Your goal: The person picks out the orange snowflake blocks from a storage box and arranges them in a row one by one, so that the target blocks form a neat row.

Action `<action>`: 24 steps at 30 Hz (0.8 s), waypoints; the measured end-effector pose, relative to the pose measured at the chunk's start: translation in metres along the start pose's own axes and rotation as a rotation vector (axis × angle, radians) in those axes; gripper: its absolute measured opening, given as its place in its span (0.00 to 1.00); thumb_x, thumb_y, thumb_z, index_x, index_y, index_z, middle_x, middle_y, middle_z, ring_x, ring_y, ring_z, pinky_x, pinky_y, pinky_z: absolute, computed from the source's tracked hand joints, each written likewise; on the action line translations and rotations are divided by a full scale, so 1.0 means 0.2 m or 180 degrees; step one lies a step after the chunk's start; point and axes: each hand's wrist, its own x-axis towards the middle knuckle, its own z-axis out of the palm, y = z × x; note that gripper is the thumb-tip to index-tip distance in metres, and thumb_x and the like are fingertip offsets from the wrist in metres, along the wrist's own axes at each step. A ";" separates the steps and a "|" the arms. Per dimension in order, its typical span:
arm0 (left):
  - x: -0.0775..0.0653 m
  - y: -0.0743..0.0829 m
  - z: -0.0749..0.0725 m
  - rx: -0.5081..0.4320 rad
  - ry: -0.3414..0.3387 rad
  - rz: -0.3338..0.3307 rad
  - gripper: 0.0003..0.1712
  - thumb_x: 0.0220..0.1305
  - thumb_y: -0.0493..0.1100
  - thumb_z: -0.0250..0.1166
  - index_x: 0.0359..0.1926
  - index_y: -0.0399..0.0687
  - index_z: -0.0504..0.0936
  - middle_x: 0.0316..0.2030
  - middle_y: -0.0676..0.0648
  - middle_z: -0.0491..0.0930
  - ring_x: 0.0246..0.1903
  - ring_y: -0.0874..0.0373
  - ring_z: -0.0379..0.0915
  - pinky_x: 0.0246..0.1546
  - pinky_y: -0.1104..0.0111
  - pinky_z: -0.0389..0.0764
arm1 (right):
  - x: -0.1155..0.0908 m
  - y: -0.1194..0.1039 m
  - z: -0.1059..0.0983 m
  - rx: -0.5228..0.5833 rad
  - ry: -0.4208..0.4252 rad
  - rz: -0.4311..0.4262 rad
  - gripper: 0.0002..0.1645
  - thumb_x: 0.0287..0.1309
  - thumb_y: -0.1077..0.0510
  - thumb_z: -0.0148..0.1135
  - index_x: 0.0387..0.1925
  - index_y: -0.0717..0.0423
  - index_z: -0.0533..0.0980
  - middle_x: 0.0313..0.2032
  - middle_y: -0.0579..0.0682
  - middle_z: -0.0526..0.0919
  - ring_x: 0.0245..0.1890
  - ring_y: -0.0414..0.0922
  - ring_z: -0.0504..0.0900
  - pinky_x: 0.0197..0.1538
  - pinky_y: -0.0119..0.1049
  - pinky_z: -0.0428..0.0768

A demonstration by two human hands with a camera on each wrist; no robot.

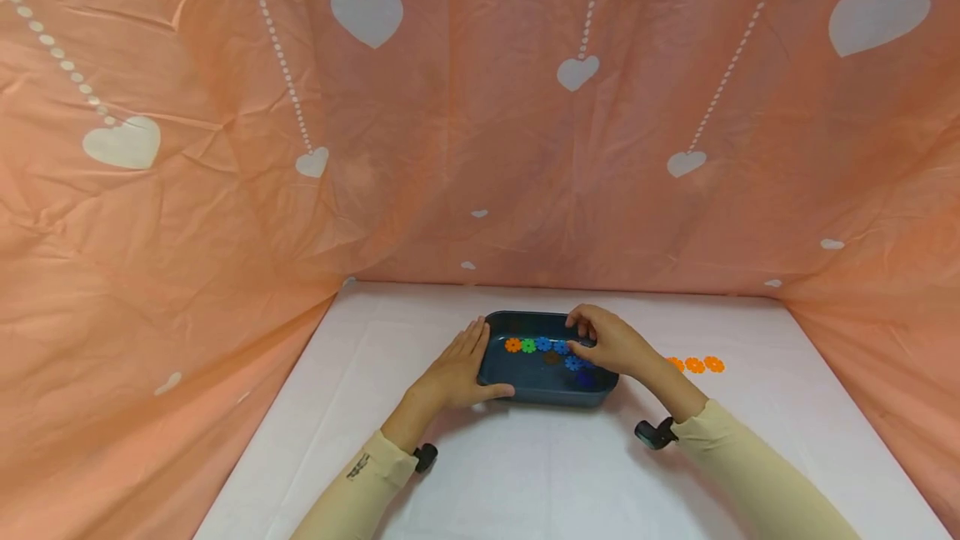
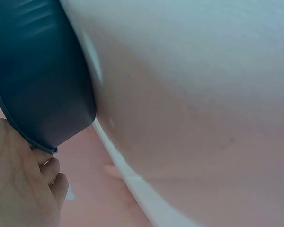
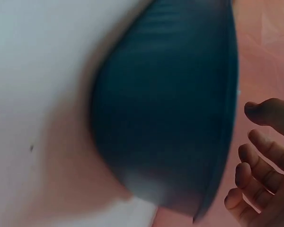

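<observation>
A dark blue-grey tray (image 1: 525, 390) sits on the white table, holding several flower-shaped plastic discs. Along its far side lie an orange disc (image 1: 513, 345), a green disc (image 1: 528, 346) and a blue disc (image 1: 543, 343); a brown disc (image 1: 552, 357) and more blue ones lie close by. My left hand (image 1: 457, 369) rests on the tray's left side, fingers straight along the rim and thumb over the front corner. Over the right end, my right hand (image 1: 611, 344) hovers with loosely bent fingers. In the right wrist view those fingers (image 3: 255, 175) are spread and hold nothing visible.
Orange discs (image 1: 695, 365) lie in a row on the white table (image 1: 555, 473), right of the tray and partly behind my right forearm. A peach curtain (image 1: 450, 148) with white hearts encloses the back and sides. Each wrist carries a black camera (image 1: 654, 434).
</observation>
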 end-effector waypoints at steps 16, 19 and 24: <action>0.00 0.00 -0.01 0.0079 -0.0033 0.0011 0.72 0.66 0.80 0.61 0.87 0.38 0.37 0.87 0.41 0.34 0.86 0.48 0.32 0.85 0.54 0.43 | 0.19 -0.08 0.21 -0.0167 -0.0553 0.0181 0.25 0.65 0.53 0.77 0.58 0.59 0.81 0.34 0.46 0.80 0.28 0.38 0.73 0.34 0.34 0.76; 0.00 0.00 -0.01 0.0087 -0.0037 0.0000 0.72 0.66 0.82 0.60 0.87 0.39 0.37 0.87 0.42 0.34 0.86 0.49 0.31 0.85 0.55 0.43 | 0.22 -0.08 0.25 -0.0207 -0.0637 0.0211 0.25 0.64 0.53 0.77 0.58 0.58 0.81 0.34 0.45 0.80 0.31 0.38 0.75 0.36 0.37 0.78; 0.00 0.00 -0.01 0.0054 -0.0005 0.0024 0.72 0.66 0.82 0.60 0.87 0.39 0.38 0.87 0.42 0.34 0.86 0.48 0.32 0.85 0.54 0.43 | 0.26 -0.09 0.30 -0.0295 -0.0690 0.0271 0.26 0.63 0.52 0.79 0.58 0.57 0.82 0.32 0.42 0.81 0.31 0.38 0.76 0.38 0.39 0.80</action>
